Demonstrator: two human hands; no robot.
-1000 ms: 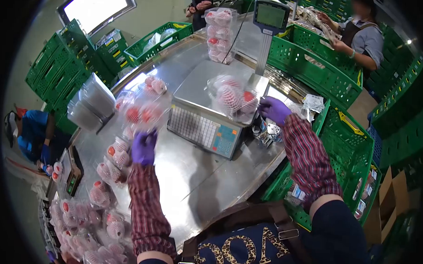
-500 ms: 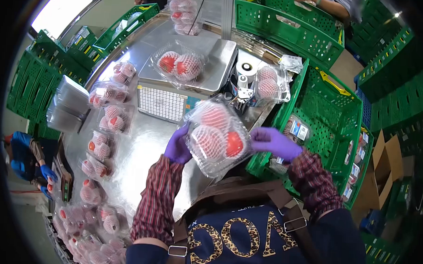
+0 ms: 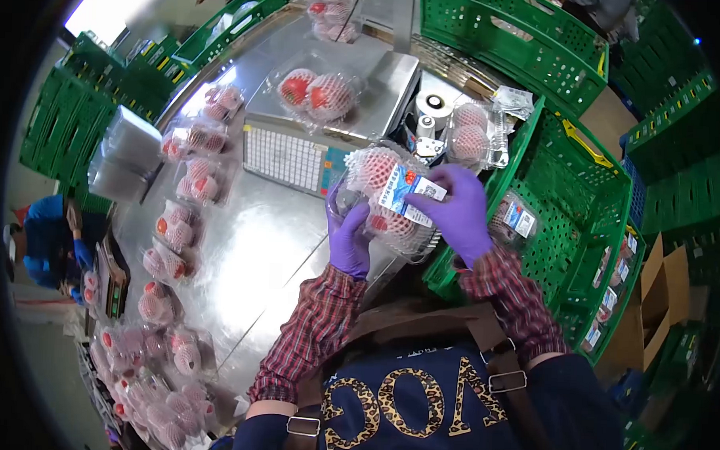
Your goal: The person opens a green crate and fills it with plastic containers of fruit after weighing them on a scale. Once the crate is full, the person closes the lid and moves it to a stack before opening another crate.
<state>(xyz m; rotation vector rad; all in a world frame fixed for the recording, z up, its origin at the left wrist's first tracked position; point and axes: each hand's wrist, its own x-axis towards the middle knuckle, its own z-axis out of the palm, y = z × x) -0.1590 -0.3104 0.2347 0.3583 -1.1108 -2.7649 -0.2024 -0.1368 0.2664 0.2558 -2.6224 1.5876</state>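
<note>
A clear plastic fruit pack with red fruit in pink foam nets is held up in front of my body. My left hand, in a purple glove, grips its left side, thumb toward me. A blue and white label lies across the lid. The purple-gloved fingers of my right hand are closed at the label's right part, pressing against the pack. Just beyond stands a weighing scale with a keypad, bearing another fruit pack.
To the right is a green crate with labelled packs inside. Label rolls and a fruit pack sit beside the scale. Packs line the table's left side near stacked plastic lids. A co-worker stands far left.
A label now shows on the pack, with my right hand on it. The pack has tilted and turned, and my left thumb has come round to its near side.
</note>
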